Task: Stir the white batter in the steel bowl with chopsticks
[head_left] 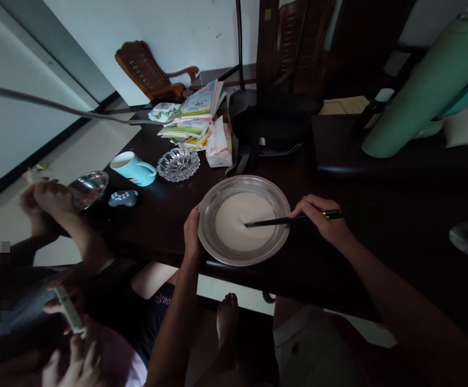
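A wide metal bowl stands at the front edge of the dark table, partly filled with a pale, creamy liquid. My left hand grips its left rim, fingers mostly out of sight under the side. Dark chopsticks slant over the right rim, their tips dipping into the liquid near the middle. Around their upper part my right hand is closed, just beyond the bowl's right edge. Whether one stick or a pair is held is hard to make out.
Left of the bowl are a glass dish, a blue mug, a grey game controller and another metal bowl. Tissues and a black bag lie behind. Other people's hands work at left. A green bottle stands right.
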`<state>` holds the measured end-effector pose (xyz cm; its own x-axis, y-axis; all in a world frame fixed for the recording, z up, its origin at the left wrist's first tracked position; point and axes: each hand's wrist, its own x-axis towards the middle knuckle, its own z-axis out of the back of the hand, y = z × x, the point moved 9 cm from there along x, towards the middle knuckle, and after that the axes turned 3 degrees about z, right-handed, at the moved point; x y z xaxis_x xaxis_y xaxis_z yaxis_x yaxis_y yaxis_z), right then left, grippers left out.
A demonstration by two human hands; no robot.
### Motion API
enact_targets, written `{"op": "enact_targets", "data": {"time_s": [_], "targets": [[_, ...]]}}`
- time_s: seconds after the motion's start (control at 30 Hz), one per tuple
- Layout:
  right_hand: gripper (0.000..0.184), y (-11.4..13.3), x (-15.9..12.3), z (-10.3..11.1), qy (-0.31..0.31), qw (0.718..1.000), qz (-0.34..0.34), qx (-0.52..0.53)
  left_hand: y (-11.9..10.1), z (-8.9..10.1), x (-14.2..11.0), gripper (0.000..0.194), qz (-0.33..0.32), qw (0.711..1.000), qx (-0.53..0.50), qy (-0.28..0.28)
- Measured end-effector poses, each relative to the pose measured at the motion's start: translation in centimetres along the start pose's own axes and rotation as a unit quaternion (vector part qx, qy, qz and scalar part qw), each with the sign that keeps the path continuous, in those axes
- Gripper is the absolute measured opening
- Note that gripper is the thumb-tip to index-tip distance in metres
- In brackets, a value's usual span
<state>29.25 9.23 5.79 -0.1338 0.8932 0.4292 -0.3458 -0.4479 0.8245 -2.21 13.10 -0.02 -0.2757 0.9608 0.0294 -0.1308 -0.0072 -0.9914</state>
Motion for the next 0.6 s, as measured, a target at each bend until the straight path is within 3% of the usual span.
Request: {"op": "enact_targets", "data": {"time_s": [0.13,0.27,0.37,0.47,0.6], "targets": [[0.023,0.7,0.0,-0.8,0.039,0.998,0.041,0.002,0.1,0.1,0.0,0.043,0.0,1.0,0.001,-0.003],[0.026,0.4,0.0,0.3,-0.013,1.0,0.021,-0.014,0.0,0.2,0.0,0.042,-0.003,1.0,0.011,-0.003],[0.03,0.4,0.0,0.1,0.001,1.0,0.019,-0.008,-0.1,0.3,0.1,0.041,-0.013,1.0,0.021,0.001],[0.023,0.9,-0.1,-0.5,0.028,0.998,0.047,-0.01,-0.2,0.3,0.1,0.042,-0.018,0.999,0.028,0.007],[0.024,0.5,0.0,0.3,-0.013,0.999,0.028,-0.024,-0.1,0.2,0.0,0.043,-0.016,0.999,0.026,0.014]]}}
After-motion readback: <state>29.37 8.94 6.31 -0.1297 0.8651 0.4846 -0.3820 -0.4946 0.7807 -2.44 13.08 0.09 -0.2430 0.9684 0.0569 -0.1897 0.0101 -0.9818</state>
